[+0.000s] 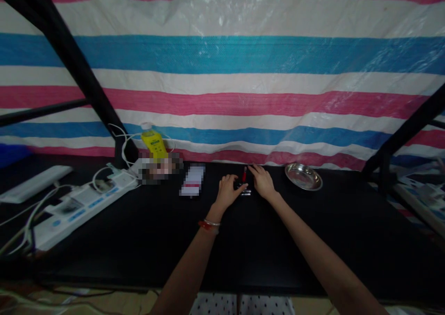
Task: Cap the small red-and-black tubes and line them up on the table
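My left hand [226,190] rests on the black table with its fingers curled and its thumb reaching right, around a small dark object [238,184] that is too dim to name. Just beyond the thumb stands a small red item with a dark tip [244,174]. Below the thumb lie small shiny silver cylinders [245,193], partly covered by the hand. To the right of the red item, my right hand [263,181] lies palm down with its fingers stretched toward the back left. Nothing shows in its grasp.
A round metal dish [303,176] sits to the right. Left of my hands lie a blurred phone [193,180], a yellow bottle [154,142] and a white power strip [83,213] with cables. A striped sheet [243,55] hangs behind; black frame bars [74,67] slant at both sides.
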`<state>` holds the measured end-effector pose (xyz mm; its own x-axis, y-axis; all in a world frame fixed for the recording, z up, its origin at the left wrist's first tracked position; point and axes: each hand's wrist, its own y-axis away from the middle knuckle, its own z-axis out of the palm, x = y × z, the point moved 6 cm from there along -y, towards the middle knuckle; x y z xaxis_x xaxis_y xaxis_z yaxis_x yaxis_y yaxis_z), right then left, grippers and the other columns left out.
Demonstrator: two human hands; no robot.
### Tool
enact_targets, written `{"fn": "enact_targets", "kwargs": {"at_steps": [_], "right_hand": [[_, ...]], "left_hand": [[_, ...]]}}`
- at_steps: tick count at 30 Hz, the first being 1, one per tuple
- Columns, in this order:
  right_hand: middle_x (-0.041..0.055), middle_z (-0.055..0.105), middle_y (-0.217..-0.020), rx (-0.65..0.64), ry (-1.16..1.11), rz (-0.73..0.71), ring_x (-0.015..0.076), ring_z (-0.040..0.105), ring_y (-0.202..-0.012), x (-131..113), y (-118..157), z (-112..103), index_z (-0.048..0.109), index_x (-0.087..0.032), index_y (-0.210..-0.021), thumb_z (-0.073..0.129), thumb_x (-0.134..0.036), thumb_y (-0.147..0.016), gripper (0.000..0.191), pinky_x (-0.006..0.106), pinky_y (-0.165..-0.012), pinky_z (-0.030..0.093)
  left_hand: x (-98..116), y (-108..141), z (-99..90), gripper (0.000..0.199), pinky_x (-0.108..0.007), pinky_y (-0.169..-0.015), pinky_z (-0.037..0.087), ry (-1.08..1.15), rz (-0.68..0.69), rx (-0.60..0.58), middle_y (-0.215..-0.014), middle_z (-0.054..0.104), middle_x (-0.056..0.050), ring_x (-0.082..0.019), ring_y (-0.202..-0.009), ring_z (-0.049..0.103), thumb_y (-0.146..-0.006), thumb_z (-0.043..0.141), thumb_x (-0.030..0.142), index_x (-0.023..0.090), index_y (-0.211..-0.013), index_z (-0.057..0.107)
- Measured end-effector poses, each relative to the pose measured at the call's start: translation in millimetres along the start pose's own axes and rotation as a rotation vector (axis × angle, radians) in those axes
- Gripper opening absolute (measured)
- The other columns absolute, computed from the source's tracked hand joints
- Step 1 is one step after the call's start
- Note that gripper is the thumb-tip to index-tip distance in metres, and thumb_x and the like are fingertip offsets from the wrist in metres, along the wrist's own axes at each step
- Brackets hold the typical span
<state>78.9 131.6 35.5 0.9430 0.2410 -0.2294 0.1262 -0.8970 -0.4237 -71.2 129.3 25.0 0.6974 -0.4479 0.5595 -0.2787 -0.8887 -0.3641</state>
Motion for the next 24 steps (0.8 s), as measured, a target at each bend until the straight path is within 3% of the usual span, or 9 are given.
{"fn": "enact_targets", "kwargs": {"at_steps": [3, 6, 13, 19, 24], "right_hand": [[0.0071, 0.048, -0.132, -0.121, -0.004, -0.14, 0.0228, 0.041, -0.121, -8, -15, 9, 0.055, -0.022, -0.12, 0.043, 0.0, -0.075, 0.052, 0.038, -0.094, 0.035], [0.0069, 0.06, -0.115, -0.182, -0.022, -0.209, 0.0215, 0.049, -0.111, -14, -17, 10, 0.064, -0.021, -0.103, 0.049, -0.006, -0.077, 0.034, 0.035, -0.09, 0.037], [0.0042, 0.061, -0.094, -0.161, -0.119, -0.103, 0.0172, 0.055, -0.09, -6, 5, -1, 0.063, -0.02, -0.094, 0.056, -0.015, -0.077, 0.019, 0.028, -0.077, 0.04], [0.0042, 0.06, -0.091, -0.026, -0.238, -0.009, 0.0184, 0.054, -0.09, 8, 24, 1, 0.064, -0.021, -0.093, 0.052, -0.023, -0.084, 0.014, 0.032, -0.082, 0.041], [0.0054, 0.057, -0.093, 0.132, -0.475, 0.004, 0.0167, 0.056, -0.086, 11, 29, -6, 0.063, -0.021, -0.098, 0.047, -0.03, -0.088, 0.021, 0.029, -0.076, 0.046]], "left_hand": [[-1, 0, -2.0, 0.042, -0.034, -0.08, 0.039, 0.011, -0.016, 0.027, -0.093, 0.058, -0.005, -0.022, -0.092, 0.052, -0.077, 0.056, 0.053, 0.019, -0.103, 0.054], [-4, 1, -2.6, 0.043, -0.035, -0.081, 0.039, 0.025, -0.019, 0.053, -0.095, 0.058, -0.006, -0.022, -0.093, 0.052, -0.08, 0.054, 0.051, 0.019, -0.108, 0.052], [-8, -1, 0.1, 0.043, -0.036, -0.085, 0.039, 0.096, -0.047, 0.042, -0.102, 0.061, -0.007, -0.022, -0.099, 0.055, -0.083, 0.05, 0.048, 0.02, -0.116, 0.048], [-6, 1, 2.2, 0.041, -0.037, -0.087, 0.039, 0.079, -0.006, 0.013, -0.104, 0.063, -0.006, -0.022, -0.101, 0.055, -0.084, 0.048, 0.048, 0.022, -0.115, 0.051], [3, 1, -2.7, 0.042, -0.037, -0.089, 0.038, 0.075, 0.064, 0.028, -0.111, 0.062, -0.006, -0.021, -0.104, 0.054, -0.085, 0.051, 0.042, 0.022, -0.122, 0.049]]}}
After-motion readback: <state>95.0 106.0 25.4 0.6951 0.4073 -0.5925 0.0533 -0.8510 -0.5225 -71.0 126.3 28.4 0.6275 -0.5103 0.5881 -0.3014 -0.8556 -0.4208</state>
